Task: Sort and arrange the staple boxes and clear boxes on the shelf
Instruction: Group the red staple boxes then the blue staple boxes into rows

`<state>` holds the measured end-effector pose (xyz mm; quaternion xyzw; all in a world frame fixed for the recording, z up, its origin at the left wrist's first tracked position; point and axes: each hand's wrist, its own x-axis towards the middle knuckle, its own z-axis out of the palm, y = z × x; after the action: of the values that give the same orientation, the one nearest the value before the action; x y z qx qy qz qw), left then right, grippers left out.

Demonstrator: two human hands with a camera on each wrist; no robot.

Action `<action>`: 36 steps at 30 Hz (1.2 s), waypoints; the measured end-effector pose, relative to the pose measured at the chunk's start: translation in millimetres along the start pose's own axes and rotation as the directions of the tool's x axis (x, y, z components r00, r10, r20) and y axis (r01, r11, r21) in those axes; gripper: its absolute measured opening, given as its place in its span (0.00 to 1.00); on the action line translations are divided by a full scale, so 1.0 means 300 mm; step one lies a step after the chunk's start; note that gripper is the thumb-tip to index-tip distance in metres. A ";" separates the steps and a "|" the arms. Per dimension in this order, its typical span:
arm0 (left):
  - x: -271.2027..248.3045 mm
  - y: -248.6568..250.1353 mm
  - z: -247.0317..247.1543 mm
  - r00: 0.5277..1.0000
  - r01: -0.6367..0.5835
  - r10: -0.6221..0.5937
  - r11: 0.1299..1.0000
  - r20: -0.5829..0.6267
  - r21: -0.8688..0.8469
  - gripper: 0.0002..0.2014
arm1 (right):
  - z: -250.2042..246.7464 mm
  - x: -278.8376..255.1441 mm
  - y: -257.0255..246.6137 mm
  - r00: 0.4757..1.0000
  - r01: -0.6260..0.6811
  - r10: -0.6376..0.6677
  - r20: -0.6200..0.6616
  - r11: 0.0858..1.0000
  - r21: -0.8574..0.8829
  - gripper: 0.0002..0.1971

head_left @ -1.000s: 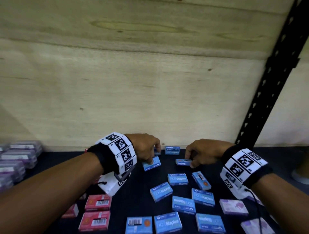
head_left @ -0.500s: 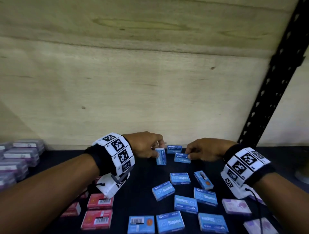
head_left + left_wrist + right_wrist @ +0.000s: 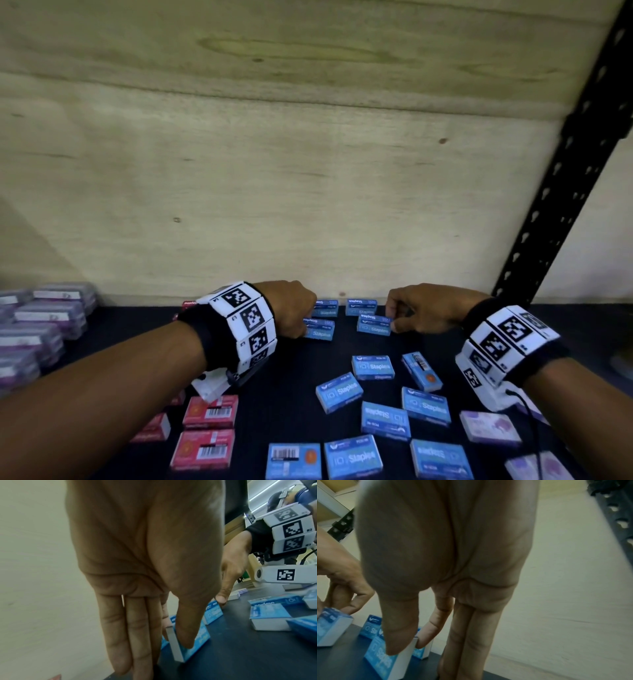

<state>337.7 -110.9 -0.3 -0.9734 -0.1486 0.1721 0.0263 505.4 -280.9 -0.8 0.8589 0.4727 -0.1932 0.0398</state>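
Two blue staple boxes (image 3: 361, 306) stand side by side against the back wall of the dark shelf (image 3: 294, 383). Just in front of them, my left hand (image 3: 306, 325) pinches a blue staple box (image 3: 320, 331) between thumb and fingers, set on the shelf. The left wrist view shows this box (image 3: 197, 646) under the thumb. My right hand (image 3: 394, 320) pinches a second blue staple box (image 3: 373, 325) by its right end; in the right wrist view thumb and forefinger clamp its end (image 3: 406, 654). Both held boxes form a second row before the back pair.
Several loose blue staple boxes (image 3: 373, 367) lie scattered mid-shelf. Red boxes (image 3: 210, 411) sit at the lower left, clear boxes with purple labels (image 3: 44, 322) are stacked at far left, pale purple boxes (image 3: 489, 426) at the lower right. A black shelf upright (image 3: 548, 212) rises at right.
Both hands have carried their blue boxes back toward the wall. The left one stood its box on end, then laid it down in front of the back pair.
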 end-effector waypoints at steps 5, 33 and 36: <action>0.025 -0.001 0.001 1.000 0.004 -0.004 1.000 -0.029 0.000 0.16 | 0.003 0.011 0.000 1.000 0.005 -0.005 -0.025 1.000 0.010 0.10; -0.293 -0.217 -0.007 0.998 0.047 -0.052 0.983 -0.024 -0.177 0.09 | -0.027 -0.052 -0.214 0.945 0.227 -0.220 -0.240 0.974 0.001 0.08; -0.383 -0.251 0.031 0.999 0.051 -0.053 0.976 -0.005 -0.213 0.08 | 0.009 -0.069 -0.347 0.916 0.352 -0.343 -0.206 0.936 0.008 0.08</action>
<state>210.3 -73.2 36.2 -0.9673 -0.1916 0.1494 -0.0729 408.5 -240.8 16.2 0.7770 0.6147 -0.1198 -0.0627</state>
